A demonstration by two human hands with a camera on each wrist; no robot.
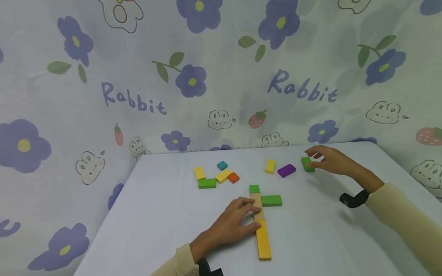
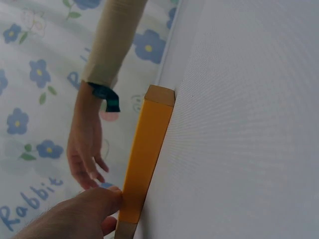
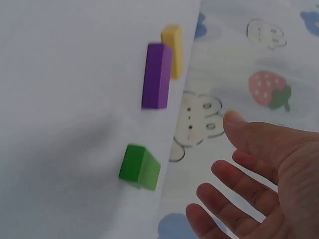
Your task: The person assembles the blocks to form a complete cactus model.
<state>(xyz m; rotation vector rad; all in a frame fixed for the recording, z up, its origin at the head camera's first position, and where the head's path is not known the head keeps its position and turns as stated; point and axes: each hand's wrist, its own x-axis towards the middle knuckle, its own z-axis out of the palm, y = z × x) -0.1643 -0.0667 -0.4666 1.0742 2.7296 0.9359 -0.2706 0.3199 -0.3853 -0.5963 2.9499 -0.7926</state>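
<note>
The left hand (image 1: pixel 230 224), fingers spread, touches the tan block (image 1: pixel 259 204) and orange block (image 1: pixel 263 243), a row that a sideways push could skew, while right of the purple block (image 1: pixel 286 170) a green block (image 1: pixel 306 163) sits, liable to shift if the parted, empty fingers of the right hand (image 1: pixel 331 160) brush it.

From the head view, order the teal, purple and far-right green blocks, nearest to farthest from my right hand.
1. Far-right green block: beside the right hand.
2. Purple block: left of that green block.
3. Teal block: much farther left.
</note>
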